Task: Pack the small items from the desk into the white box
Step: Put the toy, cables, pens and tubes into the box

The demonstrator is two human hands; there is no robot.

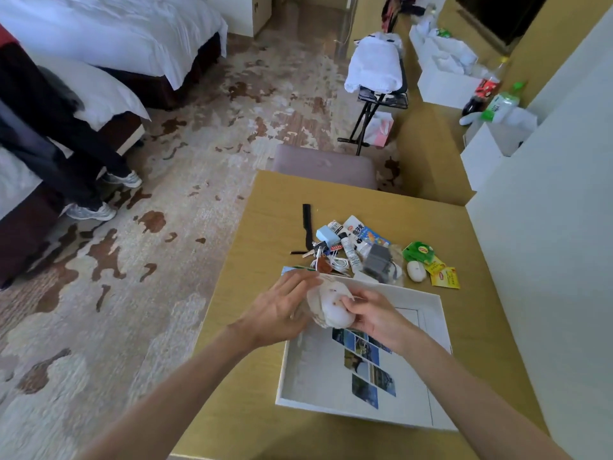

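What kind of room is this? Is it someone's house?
Most likely a hotel room: a bed in white bedding, a second bed matching it, a folding luggage rack and patterned carpet.

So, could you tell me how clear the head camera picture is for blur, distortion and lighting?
Head view: wide-angle distortion bows the desk edges and the wall at right; the left hand, right hand and the white bundle between them are soft with blur; the pile of small items beyond is sharper; light is even, with no hard shadows or glare on the white box.
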